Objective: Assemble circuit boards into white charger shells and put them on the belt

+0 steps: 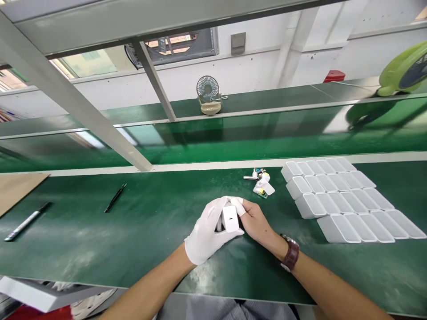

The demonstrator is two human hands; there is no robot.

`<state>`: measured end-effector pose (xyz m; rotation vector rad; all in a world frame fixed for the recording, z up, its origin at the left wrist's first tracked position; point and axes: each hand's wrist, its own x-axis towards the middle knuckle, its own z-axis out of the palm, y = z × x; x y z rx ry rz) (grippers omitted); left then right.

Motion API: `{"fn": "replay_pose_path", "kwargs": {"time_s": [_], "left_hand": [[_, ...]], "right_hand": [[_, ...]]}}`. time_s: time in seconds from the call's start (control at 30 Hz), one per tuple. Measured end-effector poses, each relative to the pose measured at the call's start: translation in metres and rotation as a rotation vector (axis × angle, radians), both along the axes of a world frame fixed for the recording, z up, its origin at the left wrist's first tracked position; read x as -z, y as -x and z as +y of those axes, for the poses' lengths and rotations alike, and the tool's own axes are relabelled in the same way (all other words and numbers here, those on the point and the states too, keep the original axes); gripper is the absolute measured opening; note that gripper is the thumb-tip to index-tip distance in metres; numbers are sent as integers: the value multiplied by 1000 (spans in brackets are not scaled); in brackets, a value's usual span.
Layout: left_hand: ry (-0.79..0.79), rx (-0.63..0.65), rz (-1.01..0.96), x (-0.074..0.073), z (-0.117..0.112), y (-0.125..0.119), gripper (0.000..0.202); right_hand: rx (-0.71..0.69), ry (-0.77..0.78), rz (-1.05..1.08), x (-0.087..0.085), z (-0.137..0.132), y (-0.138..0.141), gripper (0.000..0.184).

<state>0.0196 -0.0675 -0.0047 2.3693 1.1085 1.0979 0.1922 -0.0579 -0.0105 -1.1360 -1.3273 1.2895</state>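
Note:
A white charger block (230, 218) with a small dark slot in its end face is held in front of me above the green bench. My left hand (208, 229), in a white glove, is closed around it, thumb below and fingers over the top. My right hand (254, 218) has white finger covers and a wristwatch. Its fingertips are pressed against the upper right side of the block. Just beyond my hands lies a small pile of white plastic and electronic parts (262, 182).
Rows of white plastic housings (340, 195) stand to the right. At left lie black tweezers (115, 198), a marker pen (27, 221) and a cardboard sheet (16, 189). A small fan (208, 94) and a green fan (405, 69) sit on the back shelf, behind a metal post (83, 98).

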Motion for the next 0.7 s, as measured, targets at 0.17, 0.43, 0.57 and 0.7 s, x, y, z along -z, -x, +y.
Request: {"fn": "replay_pose_path", "kwargs": {"time_s": [0.17,0.43,0.57,0.7], "left_hand": [[6,13,-15,2,0,1,85],[67,19,-27,3,0,3,86],[54,42,-44,3,2,4,84],[58,50,-53,3,2,5,85]], "right_hand": [[18,11,-7,-1,0,2,43],[25,40,21,0,-1,2,44],[18,71,37,2,-2,1,42],[11,80,64,6,-4,1,40]]}}
